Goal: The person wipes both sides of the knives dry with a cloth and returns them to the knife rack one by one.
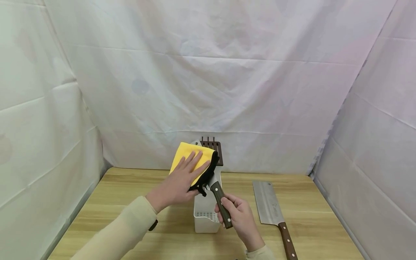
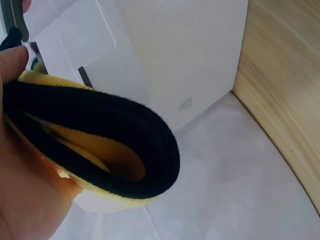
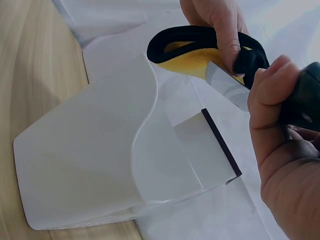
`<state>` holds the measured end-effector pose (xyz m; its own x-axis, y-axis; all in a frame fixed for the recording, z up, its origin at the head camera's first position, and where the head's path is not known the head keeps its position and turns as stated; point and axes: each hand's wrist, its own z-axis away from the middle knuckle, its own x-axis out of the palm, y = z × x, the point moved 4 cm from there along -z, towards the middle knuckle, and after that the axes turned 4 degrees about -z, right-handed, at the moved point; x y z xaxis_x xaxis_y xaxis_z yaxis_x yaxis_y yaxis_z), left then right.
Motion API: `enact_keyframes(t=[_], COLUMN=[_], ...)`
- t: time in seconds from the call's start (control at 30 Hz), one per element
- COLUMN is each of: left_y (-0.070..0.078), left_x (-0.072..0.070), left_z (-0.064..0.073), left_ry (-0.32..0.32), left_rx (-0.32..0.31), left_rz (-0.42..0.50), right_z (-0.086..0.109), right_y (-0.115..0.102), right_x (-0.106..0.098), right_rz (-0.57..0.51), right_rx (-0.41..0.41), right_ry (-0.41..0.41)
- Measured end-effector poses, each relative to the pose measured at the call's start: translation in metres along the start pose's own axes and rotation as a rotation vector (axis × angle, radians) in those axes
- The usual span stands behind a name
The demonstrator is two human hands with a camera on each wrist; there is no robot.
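My left hand point(image 1: 178, 182) pinches a folded yellow cloth point(image 1: 186, 151) with black edging, fingers spread along its top and thumb underneath. The cloth is wrapped around the blade point(image 3: 225, 85) of a kitchen knife, hiding most of it; a short bright stretch shows near the handle. With curled fingers, my right hand point(image 1: 238, 216) grips the knife's dark riveted handle point(image 1: 219, 198). Both hands are raised above a white knife holder point(image 1: 204, 226), whose dark slotted insert point(image 1: 220, 153) stands at the back, partly covered by the cloth.
A cleaver point(image 1: 267, 204) with a brown wooden handle point(image 1: 286, 240) lies on the wood-grain table point(image 1: 146, 238) to the right of the holder. Pale cloth sheeting point(image 1: 208, 94) hangs behind the table and along both sides.
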<state>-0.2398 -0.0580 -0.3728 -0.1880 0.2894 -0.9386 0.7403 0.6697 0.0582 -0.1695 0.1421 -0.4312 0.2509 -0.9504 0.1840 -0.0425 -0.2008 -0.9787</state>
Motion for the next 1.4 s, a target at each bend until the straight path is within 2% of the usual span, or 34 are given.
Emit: enact_keyframes(t=[0.13, 0.23, 0.6, 0.87, 1.17, 1.4], left_y=[0.003, 0.002, -0.021, -0.032, -0.024, -0.011], left_x=[0.002, 0.002, -0.002, -0.005, -0.005, -0.001], left_z=[0.000, 0.000, -0.004, -0.003, 0.002, 0.005], left_ry=[0.022, 0.033, 0.096, 0.079, 0.026, 0.026], left_rx=[0.021, 0.014, -0.026, -0.055, -0.027, 0.001], left_rz=[-0.032, -0.031, 0.010, 0.013, 0.018, -0.007], right_z=[0.000, 0.001, 0.003, 0.004, 0.003, 0.001], right_y=[0.000, 0.000, -0.004, -0.002, -0.002, -0.003], right_x=[0.000, 0.000, 0.003, 0.003, 0.002, 0.000], right_rz=[-0.007, -0.016, -0.020, -0.010, -0.010, -0.010], right_rx=[-0.002, 0.001, -0.025, -0.022, -0.031, -0.040], right_ry=[-0.005, -0.007, -0.052, -0.071, -0.064, -0.049])
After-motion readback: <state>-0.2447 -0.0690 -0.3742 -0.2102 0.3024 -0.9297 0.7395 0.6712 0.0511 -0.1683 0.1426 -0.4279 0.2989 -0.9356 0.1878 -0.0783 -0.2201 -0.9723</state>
